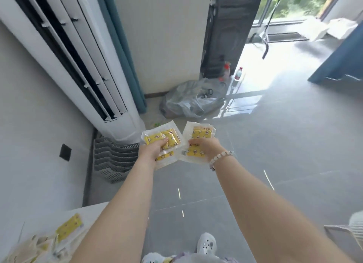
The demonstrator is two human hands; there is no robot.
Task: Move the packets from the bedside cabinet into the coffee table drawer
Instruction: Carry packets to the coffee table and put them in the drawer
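Note:
My left hand [155, 147] grips a small stack of clear packets with yellow patterned contents [157, 137], held out over the grey floor. My right hand [204, 146], with a bead bracelet on the wrist, grips a second stack of the same yellow packets [200, 134] right beside the first. More yellow packets [66, 228] lie on the white cabinet top [92, 209] at the bottom left, partly behind my left forearm. The coffee table drawer is not in view.
A tall white air conditioner [78, 62] stands at the left, with grey stacked baskets [114, 160] at its foot. Ahead lie a grey plastic bag [188, 101], two bottles [233, 74] and a dark upright panel [227, 32]. Glossy grey floor tiles [275, 135] stretch right toward a window.

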